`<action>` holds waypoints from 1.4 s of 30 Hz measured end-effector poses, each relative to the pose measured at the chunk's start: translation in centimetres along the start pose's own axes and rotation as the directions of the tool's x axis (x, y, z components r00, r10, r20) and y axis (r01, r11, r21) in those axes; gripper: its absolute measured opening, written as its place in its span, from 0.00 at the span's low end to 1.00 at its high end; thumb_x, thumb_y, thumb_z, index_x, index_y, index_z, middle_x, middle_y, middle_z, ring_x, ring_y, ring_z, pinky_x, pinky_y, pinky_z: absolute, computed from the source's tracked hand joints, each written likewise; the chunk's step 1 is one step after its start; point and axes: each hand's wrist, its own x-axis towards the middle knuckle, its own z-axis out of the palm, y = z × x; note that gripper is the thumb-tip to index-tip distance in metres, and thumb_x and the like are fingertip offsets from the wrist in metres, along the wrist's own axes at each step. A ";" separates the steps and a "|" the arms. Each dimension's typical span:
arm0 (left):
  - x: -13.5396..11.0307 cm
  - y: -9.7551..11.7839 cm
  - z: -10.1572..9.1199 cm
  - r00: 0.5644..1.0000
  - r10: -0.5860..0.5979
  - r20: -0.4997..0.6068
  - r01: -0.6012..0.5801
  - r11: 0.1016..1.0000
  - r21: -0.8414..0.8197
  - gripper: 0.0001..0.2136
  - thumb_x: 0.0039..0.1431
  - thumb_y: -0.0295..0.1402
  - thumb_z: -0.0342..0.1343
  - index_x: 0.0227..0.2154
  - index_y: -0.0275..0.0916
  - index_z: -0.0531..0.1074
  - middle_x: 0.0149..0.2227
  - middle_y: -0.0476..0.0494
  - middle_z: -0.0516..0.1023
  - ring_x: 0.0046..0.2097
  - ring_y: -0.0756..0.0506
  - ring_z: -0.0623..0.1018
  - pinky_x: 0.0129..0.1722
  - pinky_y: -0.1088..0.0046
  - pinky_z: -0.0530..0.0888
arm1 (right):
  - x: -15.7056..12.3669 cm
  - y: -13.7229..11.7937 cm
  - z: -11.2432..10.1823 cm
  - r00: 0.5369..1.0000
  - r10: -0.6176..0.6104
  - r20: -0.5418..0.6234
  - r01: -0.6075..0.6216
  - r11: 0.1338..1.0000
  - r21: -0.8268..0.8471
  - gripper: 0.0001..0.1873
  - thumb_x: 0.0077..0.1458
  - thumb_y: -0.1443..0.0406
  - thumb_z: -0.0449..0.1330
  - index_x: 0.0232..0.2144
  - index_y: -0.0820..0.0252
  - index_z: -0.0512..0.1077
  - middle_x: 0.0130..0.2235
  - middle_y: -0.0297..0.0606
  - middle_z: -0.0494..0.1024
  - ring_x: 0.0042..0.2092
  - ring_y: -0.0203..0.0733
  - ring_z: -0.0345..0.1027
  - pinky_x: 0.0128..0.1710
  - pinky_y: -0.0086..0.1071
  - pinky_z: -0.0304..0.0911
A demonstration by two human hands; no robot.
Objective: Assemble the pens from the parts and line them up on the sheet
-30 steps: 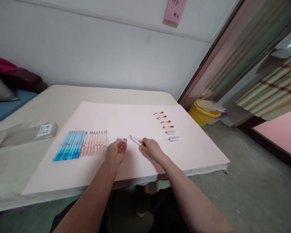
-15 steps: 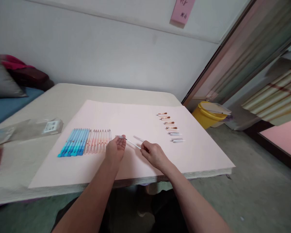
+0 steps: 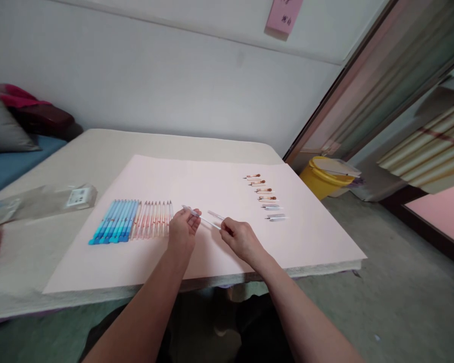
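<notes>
My left hand (image 3: 184,229) is closed on a small clear pen tip piece (image 3: 189,210) above a pink paper sheet (image 3: 212,252). My right hand (image 3: 240,237) pinches a thin pen refill (image 3: 209,222) whose far end meets that piece. A second clear tube (image 3: 215,216) lies just beyond the right hand's fingers. Left of my hands lie a row of blue pen barrels (image 3: 115,228) and a row of clear refills with red marks (image 3: 155,225). To the right, a column of small pen parts (image 3: 265,197) rests on the sheet.
The sheet covers a beige table (image 3: 60,166). A clear plastic packet (image 3: 41,200) lies at the table's left. A yellow bin (image 3: 321,176) stands on the floor at the right. Cushions (image 3: 18,121) sit at the far left by the wall.
My right hand has brought the refill's tip to the piece in my left hand, and the left hand has turned from palm-up to gripping it. The view shifted slightly.
</notes>
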 end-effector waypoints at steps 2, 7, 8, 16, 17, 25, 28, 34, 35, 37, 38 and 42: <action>-0.1 -0.2 0.1 1.000 0.017 0.016 -0.017 1.000 0.013 0.01 0.55 0.25 0.53 0.30 0.35 0.68 0.30 0.40 0.76 0.31 0.50 0.77 0.28 0.79 0.73 | 0.0 0.0 0.0 1.000 0.001 -0.006 -0.001 1.000 0.009 0.06 0.53 0.68 0.52 0.25 0.58 0.66 0.23 0.30 0.70 0.24 0.33 0.60 0.26 0.25 0.50; -0.4 -0.2 0.2 0.998 0.053 0.016 -0.054 0.997 0.048 0.01 0.55 0.25 0.53 0.31 0.35 0.68 0.31 0.41 0.76 0.32 0.50 0.77 0.29 0.78 0.72 | 0.0 -0.2 0.2 1.000 -0.011 -0.016 0.011 0.999 0.032 0.07 0.53 0.68 0.52 0.25 0.58 0.66 0.22 0.30 0.69 0.24 0.33 0.59 0.26 0.24 0.50; -0.5 -0.3 0.2 0.998 0.060 0.018 -0.061 0.997 0.056 0.01 0.55 0.25 0.53 0.31 0.35 0.68 0.31 0.41 0.76 0.32 0.49 0.77 0.29 0.78 0.72 | 0.0 -0.2 0.3 1.000 -0.018 -0.011 0.018 0.999 0.034 0.07 0.54 0.68 0.52 0.25 0.57 0.66 0.22 0.30 0.69 0.24 0.33 0.59 0.26 0.24 0.50; -2.0 -2.2 0.7 0.982 -0.017 0.189 -0.003 0.994 0.107 0.04 0.51 0.27 0.57 0.30 0.35 0.68 0.29 0.42 0.76 0.29 0.51 0.75 0.29 0.77 0.71 | 0.3 -0.1 1.5 1.000 -0.006 -0.026 0.006 1.000 -0.006 0.07 0.56 0.66 0.51 0.26 0.57 0.65 0.24 0.32 0.71 0.25 0.34 0.62 0.27 0.25 0.51; -2.1 -2.4 0.7 0.981 -0.016 0.194 -0.007 0.993 0.115 0.04 0.52 0.28 0.57 0.31 0.35 0.68 0.29 0.42 0.76 0.29 0.51 0.75 0.29 0.77 0.71 | 0.3 -0.1 1.6 1.000 -0.001 -0.030 0.001 1.000 -0.008 0.08 0.57 0.66 0.51 0.26 0.57 0.65 0.24 0.32 0.71 0.25 0.34 0.62 0.26 0.25 0.51; -2.3 -2.3 0.6 0.978 -0.047 0.205 0.010 0.985 0.175 0.05 0.53 0.30 0.55 0.33 0.36 0.66 0.30 0.41 0.76 0.28 0.50 0.76 0.27 0.77 0.72 | 0.4 -0.1 1.9 0.998 0.037 -0.045 -0.033 0.995 0.093 0.10 0.58 0.64 0.51 0.24 0.57 0.62 0.19 0.31 0.69 0.23 0.35 0.64 0.26 0.25 0.53; -2.3 -2.2 0.7 0.979 -0.067 0.190 0.036 0.986 0.161 0.04 0.53 0.27 0.54 0.32 0.36 0.65 0.29 0.41 0.76 0.28 0.49 0.77 0.27 0.76 0.73 | 0.4 -0.1 1.9 0.998 0.055 -0.034 -0.050 0.991 0.122 0.10 0.58 0.65 0.52 0.24 0.57 0.63 0.18 0.30 0.69 0.23 0.35 0.65 0.27 0.25 0.54; -1.8 -2.2 0.5 0.977 -0.115 0.180 0.098 0.990 0.103 0.04 0.52 0.23 0.54 0.28 0.35 0.64 0.25 0.41 0.75 0.25 0.49 0.76 0.26 0.75 0.73 | 0.5 -0.1 1.8 0.997 0.068 -0.023 -0.060 0.969 0.240 0.09 0.57 0.64 0.54 0.24 0.57 0.63 0.17 0.28 0.68 0.21 0.33 0.64 0.26 0.24 0.55; -1.6 -2.1 0.4 0.975 -0.124 0.184 0.109 0.990 0.087 0.04 0.53 0.22 0.53 0.28 0.35 0.64 0.25 0.41 0.75 0.25 0.49 0.76 0.27 0.75 0.73 | 0.5 0.0 1.8 0.998 0.064 -0.026 -0.054 0.959 0.278 0.10 0.57 0.63 0.54 0.24 0.57 0.64 0.17 0.27 0.68 0.21 0.32 0.63 0.26 0.24 0.55; -1.2 -1.7 0.3 0.976 -0.119 0.180 0.111 0.992 0.054 0.04 0.54 0.21 0.52 0.27 0.35 0.64 0.26 0.40 0.75 0.26 0.49 0.76 0.28 0.76 0.73 | 0.8 0.6 1.5 0.996 0.077 -0.051 -0.056 0.942 0.331 0.12 0.58 0.60 0.52 0.25 0.58 0.65 0.19 0.28 0.68 0.20 0.31 0.63 0.25 0.24 0.56; -1.0 -1.5 0.2 0.981 -0.105 0.166 0.100 0.994 0.038 0.05 0.54 0.21 0.52 0.27 0.35 0.64 0.26 0.41 0.75 0.27 0.49 0.76 0.29 0.76 0.74 | 1.1 1.2 1.4 0.992 0.098 -0.073 -0.068 0.941 0.331 0.13 0.59 0.58 0.51 0.25 0.58 0.65 0.19 0.28 0.69 0.20 0.31 0.63 0.26 0.24 0.56; -0.1 -0.1 0.1 0.997 -0.039 0.068 0.039 0.999 0.001 0.05 0.56 0.21 0.50 0.27 0.35 0.63 0.26 0.42 0.75 0.29 0.49 0.77 0.30 0.75 0.74 | 2.4 4.6 1.4 0.959 0.225 -0.170 -0.208 0.972 0.114 0.11 0.57 0.61 0.52 0.26 0.58 0.69 0.24 0.33 0.73 0.27 0.35 0.66 0.29 0.26 0.56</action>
